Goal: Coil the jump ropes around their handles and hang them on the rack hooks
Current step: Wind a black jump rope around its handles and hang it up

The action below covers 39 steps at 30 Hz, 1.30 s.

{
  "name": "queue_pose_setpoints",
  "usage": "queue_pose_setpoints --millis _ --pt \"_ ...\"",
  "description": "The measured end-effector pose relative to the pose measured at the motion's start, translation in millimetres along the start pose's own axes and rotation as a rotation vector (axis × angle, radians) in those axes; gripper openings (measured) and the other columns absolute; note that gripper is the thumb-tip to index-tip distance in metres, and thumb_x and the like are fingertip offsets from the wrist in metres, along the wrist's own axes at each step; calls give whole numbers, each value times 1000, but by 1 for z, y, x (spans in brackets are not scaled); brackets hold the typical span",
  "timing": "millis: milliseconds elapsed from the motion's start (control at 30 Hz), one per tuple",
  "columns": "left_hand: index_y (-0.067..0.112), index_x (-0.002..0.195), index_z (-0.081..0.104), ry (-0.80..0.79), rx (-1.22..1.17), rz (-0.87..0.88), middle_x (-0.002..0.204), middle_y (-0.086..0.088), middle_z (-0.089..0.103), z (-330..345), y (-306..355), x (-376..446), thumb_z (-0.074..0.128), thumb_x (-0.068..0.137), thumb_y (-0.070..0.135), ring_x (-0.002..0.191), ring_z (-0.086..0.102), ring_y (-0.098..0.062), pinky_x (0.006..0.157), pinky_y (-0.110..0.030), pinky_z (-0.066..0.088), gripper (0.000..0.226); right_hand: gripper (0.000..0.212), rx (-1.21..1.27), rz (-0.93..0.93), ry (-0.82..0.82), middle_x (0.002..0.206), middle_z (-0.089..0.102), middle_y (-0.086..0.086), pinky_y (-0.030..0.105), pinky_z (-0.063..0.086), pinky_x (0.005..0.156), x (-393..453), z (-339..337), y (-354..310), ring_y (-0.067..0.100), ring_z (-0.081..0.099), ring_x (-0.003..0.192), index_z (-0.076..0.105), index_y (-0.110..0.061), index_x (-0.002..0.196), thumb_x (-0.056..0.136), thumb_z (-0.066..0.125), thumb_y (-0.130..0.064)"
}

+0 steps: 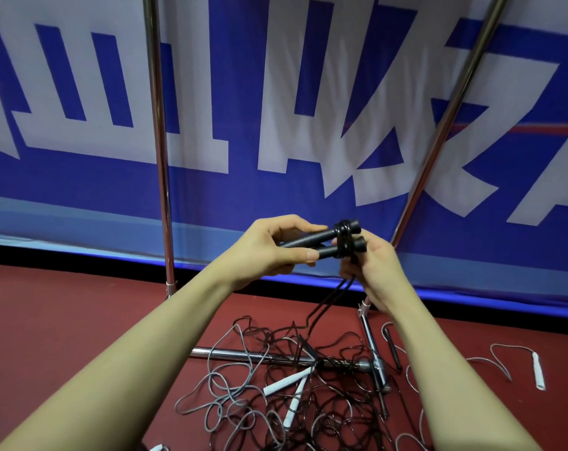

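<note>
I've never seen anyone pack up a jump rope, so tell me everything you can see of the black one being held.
The black jump rope has two matte black handles, held side by side and roughly level. A few turns of thin black cord bind them near their right ends. The left hand grips the handles; the right hand holds the cord just below the wraps. The remaining cord drops to the tangled pile on the red floor.

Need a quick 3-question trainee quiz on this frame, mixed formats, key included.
1. True or false: the left hand holds the two black handles side by side.
2. Where does the rope run from the right hand? A) up to a rack hook B) down to the tangle on the floor C) around the left wrist
3. Fill in: the coils sit near the handles' ____ ends.

Key: 1 true; 2 B; 3 right
</note>
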<state>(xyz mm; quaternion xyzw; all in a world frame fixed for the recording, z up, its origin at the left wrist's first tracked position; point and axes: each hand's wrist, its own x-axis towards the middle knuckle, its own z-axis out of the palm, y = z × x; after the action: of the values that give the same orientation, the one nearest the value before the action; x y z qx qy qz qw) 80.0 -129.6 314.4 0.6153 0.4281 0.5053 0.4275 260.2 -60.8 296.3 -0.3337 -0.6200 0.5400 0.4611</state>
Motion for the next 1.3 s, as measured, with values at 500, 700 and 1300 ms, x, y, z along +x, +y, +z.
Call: queue_pose_setpoints --millis 500,700,1300 --pt "25 108 66 265 244 -51 67 3 67 -6 -32 11 70 88 18 44 35 -7 47 -21 31 21 27 -114 187 -364 57 52 3 31 53 58 0 0 16 14 49 46 62 7 104 100 46 -14" --pt "24 108 66 331 388 -97 73 2 66 -13 -47 12 70 86 15 57 48 -10 52 -16 36 24 23 -149 175 -487 58 56 4 42 55 71 -5 9 12 20 59 51 62 5 94 81 65 -15" --pt "12 109 69 -198 335 -119 78 15 69 -7 -25 0 73 82 1 57 53 -9 53 -15 42 29 33 -515 -90 0 46 35 -10 20 27 49 1 -5 -3 7 29 46 63 -16 67 95 57 -32"
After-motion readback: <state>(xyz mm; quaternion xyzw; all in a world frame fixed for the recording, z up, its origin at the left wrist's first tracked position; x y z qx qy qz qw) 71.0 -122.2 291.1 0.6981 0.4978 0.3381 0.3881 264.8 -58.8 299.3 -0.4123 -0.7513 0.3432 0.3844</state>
